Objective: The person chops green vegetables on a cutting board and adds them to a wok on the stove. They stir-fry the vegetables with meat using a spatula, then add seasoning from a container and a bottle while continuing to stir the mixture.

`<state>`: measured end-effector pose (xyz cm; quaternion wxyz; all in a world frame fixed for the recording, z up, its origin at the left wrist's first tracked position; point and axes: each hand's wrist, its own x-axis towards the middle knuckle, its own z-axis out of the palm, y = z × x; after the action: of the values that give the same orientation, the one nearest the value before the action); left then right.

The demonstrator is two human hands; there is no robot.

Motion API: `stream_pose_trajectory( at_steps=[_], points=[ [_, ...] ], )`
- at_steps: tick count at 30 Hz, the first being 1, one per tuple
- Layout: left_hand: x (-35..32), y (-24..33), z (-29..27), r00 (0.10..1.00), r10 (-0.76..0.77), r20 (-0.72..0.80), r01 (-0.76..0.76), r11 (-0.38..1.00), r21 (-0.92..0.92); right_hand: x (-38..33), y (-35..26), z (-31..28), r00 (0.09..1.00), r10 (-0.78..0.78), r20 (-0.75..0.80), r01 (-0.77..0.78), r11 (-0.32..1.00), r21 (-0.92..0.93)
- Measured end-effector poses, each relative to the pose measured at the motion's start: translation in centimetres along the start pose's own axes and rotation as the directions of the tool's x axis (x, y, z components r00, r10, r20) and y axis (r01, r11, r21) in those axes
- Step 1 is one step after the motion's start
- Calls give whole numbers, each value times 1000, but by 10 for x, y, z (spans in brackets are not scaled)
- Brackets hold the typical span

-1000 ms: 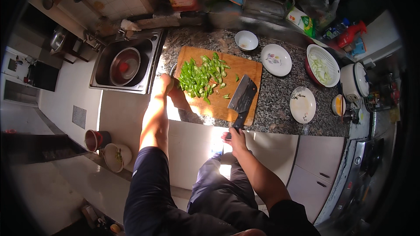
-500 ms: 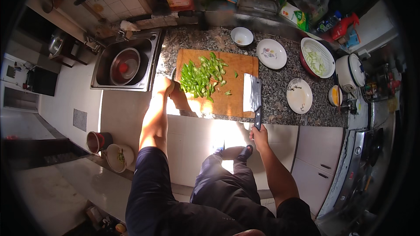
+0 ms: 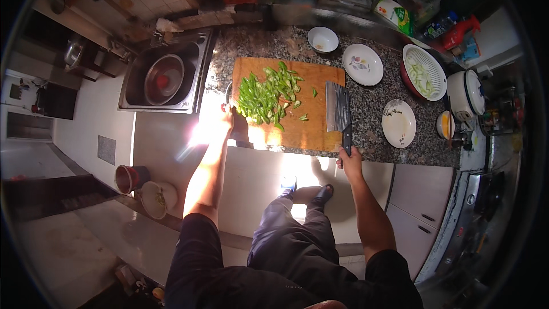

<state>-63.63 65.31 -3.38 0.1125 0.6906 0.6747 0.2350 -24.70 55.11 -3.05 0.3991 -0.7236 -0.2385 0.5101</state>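
My right hand [image 3: 351, 163] is closed round the black handle of a cleaver [image 3: 337, 107]. Its broad blade lies over the right edge of a wooden cutting board [image 3: 320, 74], pointing away from me. Sliced green peppers [image 3: 266, 94] are heaped on the board's left half, with a few loose pieces to their right. Beside the board's lower left edge is my left hand [image 3: 226, 118], close to a curved metal handle [image 3: 229, 92] on that side. Strong sunlight washes out its fingers, so their grip cannot be made out.
Left of the board is a steel sink [image 3: 197, 94] with a metal basin [image 3: 164, 80] inside. To the right stand a small white bowl [image 3: 323, 39], two plates [image 3: 363, 64], a white colander [image 3: 437, 60] of pale slices, a bowl with something yellow [image 3: 444, 125] and a white cooker [image 3: 466, 94].
The cleaver and my right hand have moved slightly right and away from me. My left hand has shifted a little right along the board's edge. The view has tilted slightly.
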Motion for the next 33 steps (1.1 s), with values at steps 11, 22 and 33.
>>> stream_pose_trajectory(
  at_steps=[11, 22, 33],
  points=[
    [29, 60, 18, 982, 38, 185, -56, 994, 94, 39, -57, 20, 972, -220, 76, 229, 964, -138],
    [34, 122, 55, 998, 18, 63, -22, 998, 63, 17, -47, 81, 937, -282, 207, 338, 884, -325],
    [63, 164, 82, 975, -14, -220, -1, 998, -66, 9, -45, 100, 876, -442, 193, 482, 818, -313]
  ],
)
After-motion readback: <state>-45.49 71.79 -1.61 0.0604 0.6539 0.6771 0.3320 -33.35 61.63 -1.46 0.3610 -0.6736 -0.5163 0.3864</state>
